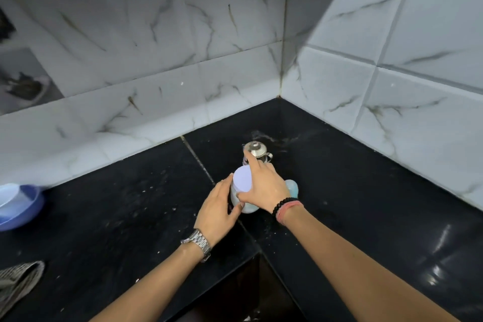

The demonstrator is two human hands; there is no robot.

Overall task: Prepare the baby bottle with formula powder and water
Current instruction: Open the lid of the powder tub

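I find the black polished stone counter (130, 217) flecked with pale specks, possibly spilt powder or water drops; I cannot tell which. At its left edge stand a blue plastic bowl (23, 206) and, nearer the front, a grey woven cloth (18, 280).

Toward the back corner stands the white round-lidded plastic container (241, 185), presumably the formula tub, lid on. My left hand (218, 210) curls round its side and grips it. My right hand (264, 188) lies over the top, thumb pinching the rim, forefinger stretched toward the small steel lidded pot (257, 150) just behind.

Just beside the container, under my right hand, a pale blue translucent piece (292, 187) shows; it may be the baby bottle, but it is mostly hidden.

Judgement: early stage. The tub appears unopened, no scooping or pouring is evident. Opening, dosing, adding water and capping remain.
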